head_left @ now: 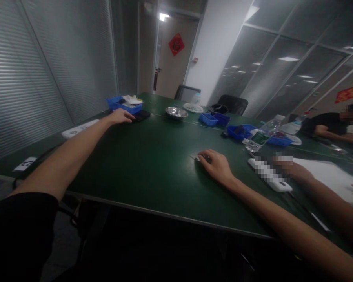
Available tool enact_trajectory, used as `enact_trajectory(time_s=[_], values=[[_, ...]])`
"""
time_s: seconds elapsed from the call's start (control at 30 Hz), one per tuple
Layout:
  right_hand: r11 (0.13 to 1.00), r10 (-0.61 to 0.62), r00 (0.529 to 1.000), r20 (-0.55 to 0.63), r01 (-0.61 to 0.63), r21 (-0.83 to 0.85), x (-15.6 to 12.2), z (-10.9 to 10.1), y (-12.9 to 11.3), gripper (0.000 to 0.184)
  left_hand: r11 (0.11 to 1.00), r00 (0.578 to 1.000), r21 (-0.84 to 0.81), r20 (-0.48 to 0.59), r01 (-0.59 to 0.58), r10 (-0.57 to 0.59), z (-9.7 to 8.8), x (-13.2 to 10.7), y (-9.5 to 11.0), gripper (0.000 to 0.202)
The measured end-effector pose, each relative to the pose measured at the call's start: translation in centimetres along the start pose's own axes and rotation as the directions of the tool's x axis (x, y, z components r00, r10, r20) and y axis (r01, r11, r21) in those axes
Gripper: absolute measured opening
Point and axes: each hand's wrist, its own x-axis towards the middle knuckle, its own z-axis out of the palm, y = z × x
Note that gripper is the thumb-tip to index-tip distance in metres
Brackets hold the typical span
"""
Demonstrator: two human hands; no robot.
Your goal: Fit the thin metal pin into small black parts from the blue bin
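Far out on the table's left side, my left hand (120, 116) stretches its fingers toward a flat black object (141, 116), which lies just in front of a blue basket (125, 105). Whether the fingertips touch it is hard to make out. My right hand (214, 166) rests on the green tabletop with its fingers curled and pinched together. A thin, light, pointed thing (193, 157) sticks out to the left from its fingertips; its kind is too blurred to name.
A steel bowl (176, 113) stands mid-table, with blue baskets (208, 119) and a plastic bottle (263, 135) to the right. White power strips lie at left (79, 130) and right (270, 176). Another person's hand (297, 170) is beside white paper (329, 176).
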Motion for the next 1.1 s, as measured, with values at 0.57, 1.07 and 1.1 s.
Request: enact_trajectory(time_s=[0.57, 1.07, 1.1], values=[[1.0, -0.006, 1.0, 0.026, 0.006, -0.006, 0.1, -0.3, -0.3, 0.029, 0.998, 0.998, -0.02, -0.007, 0.059, -0.059, 0.5, -0.2, 0.3, 0.043], [1.0, 0.0, 0.999, 0.037, 0.001, -0.016, 0.1, -0.4, -0.5, 0.029, 0.986, 0.995, 0.161, -0.082, -0.039, 0.053, 0.4, -0.5, 0.4, 0.029], [1.0, 0.0, 0.999, 0.037, 0.0, -0.017, 0.1, -0.4, -0.5, 0.029, 0.984, 0.994, 0.171, -0.086, -0.046, 0.062, 0.5, -0.6, 0.7, 0.027]])
